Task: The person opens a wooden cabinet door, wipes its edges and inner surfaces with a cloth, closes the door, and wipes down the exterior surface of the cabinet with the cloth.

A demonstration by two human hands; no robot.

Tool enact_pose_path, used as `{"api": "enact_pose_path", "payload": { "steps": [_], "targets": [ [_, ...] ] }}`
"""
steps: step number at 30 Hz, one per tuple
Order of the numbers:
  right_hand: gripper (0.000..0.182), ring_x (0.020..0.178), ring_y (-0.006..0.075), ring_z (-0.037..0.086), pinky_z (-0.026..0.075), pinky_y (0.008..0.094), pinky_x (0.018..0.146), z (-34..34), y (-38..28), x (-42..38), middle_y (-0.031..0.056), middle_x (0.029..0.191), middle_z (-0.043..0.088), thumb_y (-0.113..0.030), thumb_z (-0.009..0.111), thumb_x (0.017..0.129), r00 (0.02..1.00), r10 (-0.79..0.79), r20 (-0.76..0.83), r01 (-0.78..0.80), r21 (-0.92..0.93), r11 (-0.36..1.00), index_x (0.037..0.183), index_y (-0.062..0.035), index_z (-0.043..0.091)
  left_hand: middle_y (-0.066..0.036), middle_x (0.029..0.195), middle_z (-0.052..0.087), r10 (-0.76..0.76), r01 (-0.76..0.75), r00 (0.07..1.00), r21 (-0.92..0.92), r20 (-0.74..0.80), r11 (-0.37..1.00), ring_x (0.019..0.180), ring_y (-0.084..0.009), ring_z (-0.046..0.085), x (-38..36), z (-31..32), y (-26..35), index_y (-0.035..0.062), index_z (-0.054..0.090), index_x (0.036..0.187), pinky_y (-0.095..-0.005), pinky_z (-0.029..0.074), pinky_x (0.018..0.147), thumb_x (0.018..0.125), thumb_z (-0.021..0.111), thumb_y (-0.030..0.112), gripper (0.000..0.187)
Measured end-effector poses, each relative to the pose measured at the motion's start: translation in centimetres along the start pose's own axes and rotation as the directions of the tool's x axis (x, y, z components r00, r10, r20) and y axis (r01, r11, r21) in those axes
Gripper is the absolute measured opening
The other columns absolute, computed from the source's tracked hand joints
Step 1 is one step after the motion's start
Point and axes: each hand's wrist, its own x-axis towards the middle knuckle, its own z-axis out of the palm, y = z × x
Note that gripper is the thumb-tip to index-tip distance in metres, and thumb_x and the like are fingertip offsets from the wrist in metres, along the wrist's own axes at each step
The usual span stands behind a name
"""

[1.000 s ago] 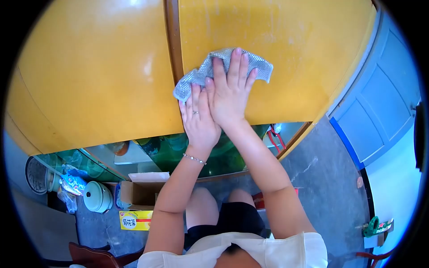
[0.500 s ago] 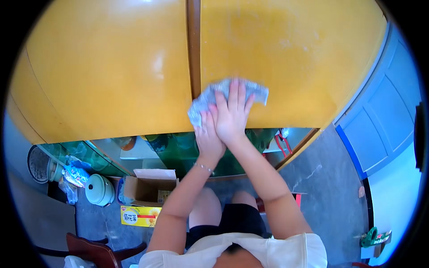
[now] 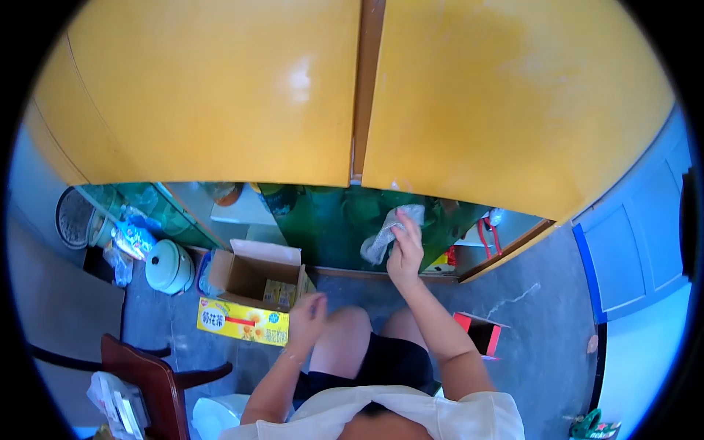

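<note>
My right hand (image 3: pixel 405 253) grips a crumpled grey-white cloth (image 3: pixel 392 233), which hangs out to the left of the fingers in front of the green glass (image 3: pixel 330 235) of the cabinet's lower part. Above the cloth are the yellow cabinet doors (image 3: pixel 506 103). Lower down, my left hand (image 3: pixel 308 319) is loosely curled above my knee, with no object showing in it. It overlaps the right side of an open cardboard box (image 3: pixel 249 279) that has a yellow printed flap (image 3: pixel 242 320) and small packs inside.
To the left of the box stands a pale enamel pot (image 3: pixel 169 268) with a lid. A dark wooden chair (image 3: pixel 143 374) is at lower left. A red box (image 3: pixel 480 334) lies on the floor by my right arm. Red-handled pliers (image 3: pixel 485 236) sit on the cabinet's right shelf.
Both hands have come down from the yellow door. The right one has carried the cloth to the green glass; the left one has left the cloth and dropped beside the cardboard box.
</note>
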Motion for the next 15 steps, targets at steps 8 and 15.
{"api": "enact_pose_path", "payload": {
  "steps": [8, 15],
  "targets": [
    [0.031, 0.089, 0.0161, 0.054, 0.041, 0.0258, 0.080, 10.0, 5.5, -14.5, 0.0082, 0.101, 0.055, 0.008, 0.035, 0.079, 0.183, 0.771, 0.610, -0.942, 0.333, -0.040, 0.103, 0.0027, 0.054, -0.005, 0.045, 0.043, -0.790, 0.751, 0.452, -0.300, -0.414, 0.588, 0.037, -0.0122, 0.043, -9.2, -9.4, -11.2, 0.0005, 0.048, 0.068, -0.0258, 0.032, 0.034, 0.080, 0.053, 0.040, 0.042],
    [0.049, 0.101, 0.0207, 0.051, 0.035, 0.0283, 0.087, 15.2, 3.4, -18.8, 0.0154, 0.107, 0.055, -0.037, 0.043, 0.082, -0.031, 0.638, 0.769, -0.999, -0.021, -0.024, 0.111, 0.0011, 0.053, -0.008, 0.058, 0.047, -0.939, 0.774, 0.208, -0.541, -0.273, 0.329, 0.033, -0.0134, 0.038, -5.1, -13.7, -17.2, -0.0040, 0.048, 0.088, -0.0243, 0.027, 0.029, 0.067, 0.056, 0.062, 0.070]
  ]
}}
